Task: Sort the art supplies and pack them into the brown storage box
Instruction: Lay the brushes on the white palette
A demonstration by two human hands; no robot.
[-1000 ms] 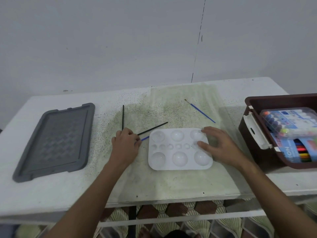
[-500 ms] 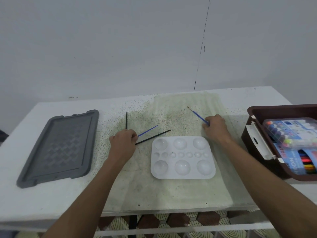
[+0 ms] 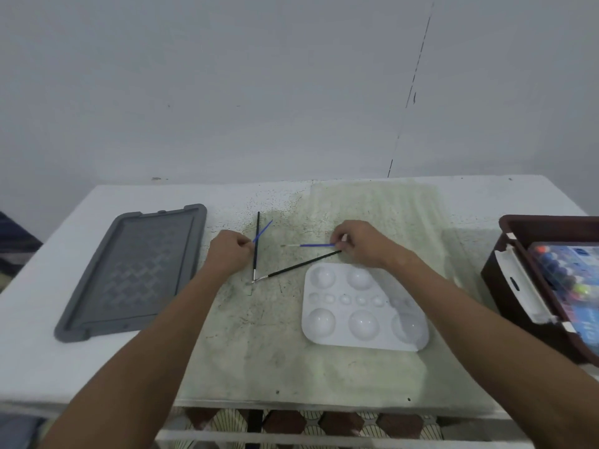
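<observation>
While the table [image 3: 324, 377] holds most of the supplies loose, the brown storage box [image 3: 512, 270] sits at its right edge, already carrying packs of markers [image 3: 570, 286], and the grey lid [image 3: 129, 273] lies flat well apart at the left. Next down in size, the white palette [image 3: 359, 306] rests unpacked just in front of the right hand. By my reading the step in hand is gathering the brushes: the left hand [image 3: 228, 254] has its fingers curled round one blue brush [image 3: 263, 230], whose free end slants up and to the right, away from the person. The right hand [image 3: 363, 243] pinches a second blue brush [image 3: 314, 245] at its handle end, so its long axis runs nearly level, bristles pointing left. Two black brushes lie on the table: one [image 3: 256, 244] runs almost straight away from the person, the other [image 3: 301, 266] slants down-left from the right hand's fingertips, and their bristle ends meet in a V. The next move likely calls for collecting all four into one parallel bundle.
</observation>
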